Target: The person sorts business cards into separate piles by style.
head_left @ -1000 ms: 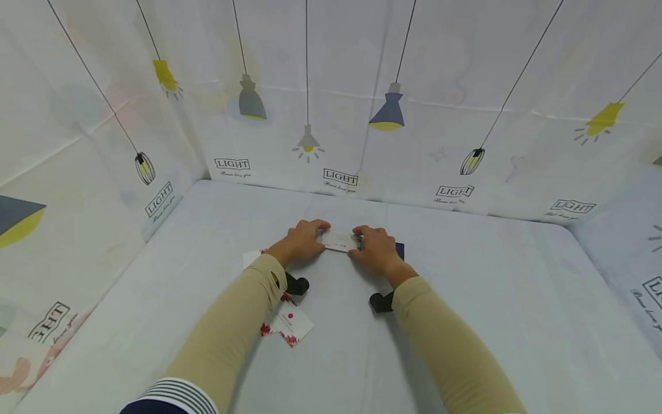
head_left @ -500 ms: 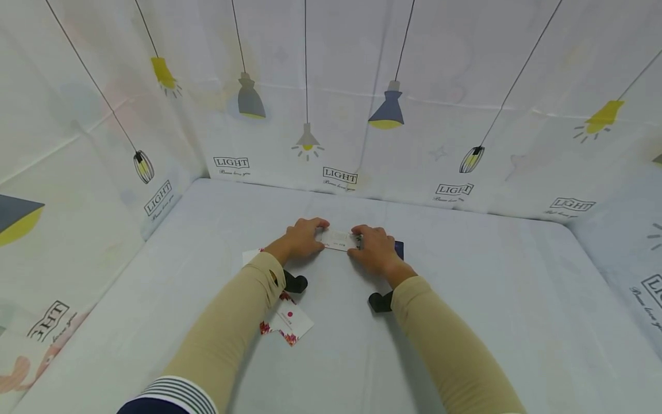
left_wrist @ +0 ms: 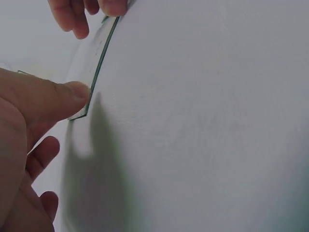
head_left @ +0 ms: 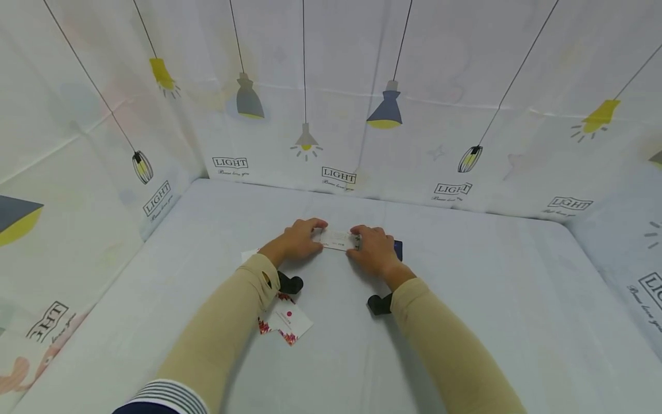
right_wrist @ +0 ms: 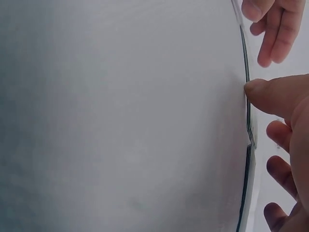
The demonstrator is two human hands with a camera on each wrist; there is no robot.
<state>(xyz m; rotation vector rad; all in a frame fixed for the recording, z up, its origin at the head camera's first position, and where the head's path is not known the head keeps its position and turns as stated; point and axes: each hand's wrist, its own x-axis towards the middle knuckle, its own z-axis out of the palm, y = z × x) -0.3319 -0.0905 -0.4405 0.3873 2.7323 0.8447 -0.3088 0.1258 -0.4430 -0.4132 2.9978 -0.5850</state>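
A small white printed card (head_left: 338,240) is held level by both hands over the far middle of the white table. My left hand (head_left: 301,240) pinches its left end, thumb on the near edge and fingers at the far edge. My right hand (head_left: 377,250) grips the right end in the same way. In the left wrist view, the card (left_wrist: 94,60) shows a thin dark edge, the left thumb (left_wrist: 72,96) pressing its near corner. In the right wrist view, the right thumb (right_wrist: 260,94) rests on that edge. The fingers partly hide both ends.
Several white cards with red floral corners (head_left: 291,322) lie by the left forearm, partly under it. Another white card (head_left: 248,255) shows behind the left wrist. A dark blue card (head_left: 398,249) lies just right of the right hand. Lamp-printed curtains (head_left: 336,138) surround the table (head_left: 491,299).
Both hands keep their hold on the card with hardly any movement. The left forearm has shifted slightly left, and the whole head view has drifted a little.
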